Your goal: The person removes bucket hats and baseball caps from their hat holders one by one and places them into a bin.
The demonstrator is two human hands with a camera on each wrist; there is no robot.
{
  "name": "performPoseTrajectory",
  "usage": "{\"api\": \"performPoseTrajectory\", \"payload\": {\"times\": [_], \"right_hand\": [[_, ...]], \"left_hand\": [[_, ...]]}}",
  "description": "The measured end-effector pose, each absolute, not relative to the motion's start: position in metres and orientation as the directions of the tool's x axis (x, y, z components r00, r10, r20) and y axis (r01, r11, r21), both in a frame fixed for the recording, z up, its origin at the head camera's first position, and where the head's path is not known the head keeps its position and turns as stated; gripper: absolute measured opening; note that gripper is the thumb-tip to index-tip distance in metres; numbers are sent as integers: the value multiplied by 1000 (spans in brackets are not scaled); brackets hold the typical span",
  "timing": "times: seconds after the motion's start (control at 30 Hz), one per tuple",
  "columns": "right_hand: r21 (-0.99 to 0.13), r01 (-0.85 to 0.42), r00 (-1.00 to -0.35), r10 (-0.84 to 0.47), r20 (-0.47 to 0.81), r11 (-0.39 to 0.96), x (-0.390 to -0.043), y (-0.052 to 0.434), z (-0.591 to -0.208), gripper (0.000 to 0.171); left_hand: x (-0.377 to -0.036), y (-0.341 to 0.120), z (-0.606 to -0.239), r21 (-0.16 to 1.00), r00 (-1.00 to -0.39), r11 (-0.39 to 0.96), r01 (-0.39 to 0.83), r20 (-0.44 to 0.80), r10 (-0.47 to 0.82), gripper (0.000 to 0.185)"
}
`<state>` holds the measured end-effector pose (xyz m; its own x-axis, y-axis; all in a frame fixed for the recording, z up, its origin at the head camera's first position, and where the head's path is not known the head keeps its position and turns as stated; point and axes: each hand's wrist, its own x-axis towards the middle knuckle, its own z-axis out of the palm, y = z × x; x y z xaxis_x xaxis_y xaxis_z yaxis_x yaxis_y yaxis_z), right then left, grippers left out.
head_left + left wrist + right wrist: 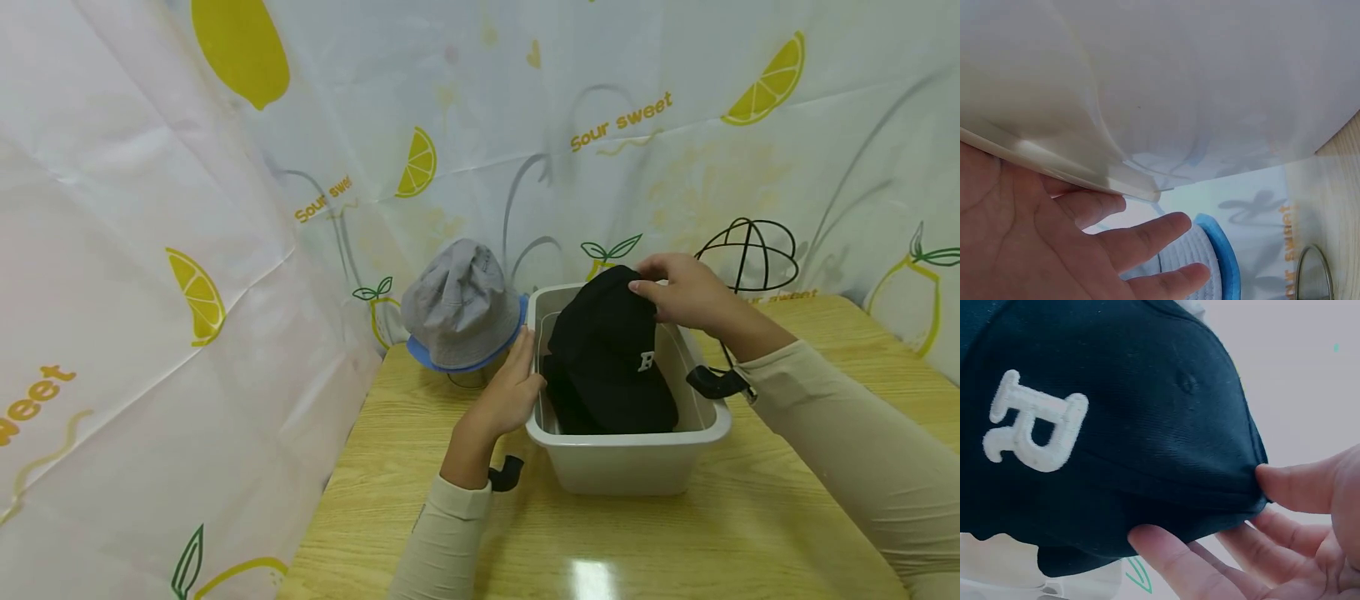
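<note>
My right hand (686, 292) pinches the crown of a black baseball cap (607, 333) between thumb and fingers. A white letter R shows on the cap's front (1104, 412) in the right wrist view. In the head view the cap stands tilted inside a white plastic basin (626, 462), its brim low and toward me. The left hand (512, 387) rests against the basin's left side at the rim, fingers extended; the left wrist view shows the palm (1041, 237) under that rim. Behind the left hand sits a grey bucket hat (461, 308) with a blue brim edge.
The bucket hat sits on a wire stand (468, 380) at the table's back left. A black wire dome stand (750, 250) rises behind the right forearm. Below lies a wooden table (600, 542), with a lemon-print sheet (487, 108) hanging at the back and left.
</note>
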<state>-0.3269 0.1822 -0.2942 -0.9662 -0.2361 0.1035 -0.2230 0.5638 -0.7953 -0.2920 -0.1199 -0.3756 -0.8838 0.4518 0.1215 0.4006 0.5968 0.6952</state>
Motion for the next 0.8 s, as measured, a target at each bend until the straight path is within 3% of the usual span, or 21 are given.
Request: {"api": "performPoseTrajectory", "payload": {"times": [0.27,0.6,0.8], "right_hand": [[-683,-282,-957,-244,155,673,-329,178,-294,37],[-516,-337,-941,-268,204,788,-331,174,-294,50],[-373,-344,-938,-295,182,862,-332,168,-293,45]], "left_hand": [[-292,-119,-375,687,-886,606,401,121,448,77],[-291,-120,-375,683,-882,605,409,127,453,77],[-292,-120,-375,674,-883,611,415,136,449,78]]}}
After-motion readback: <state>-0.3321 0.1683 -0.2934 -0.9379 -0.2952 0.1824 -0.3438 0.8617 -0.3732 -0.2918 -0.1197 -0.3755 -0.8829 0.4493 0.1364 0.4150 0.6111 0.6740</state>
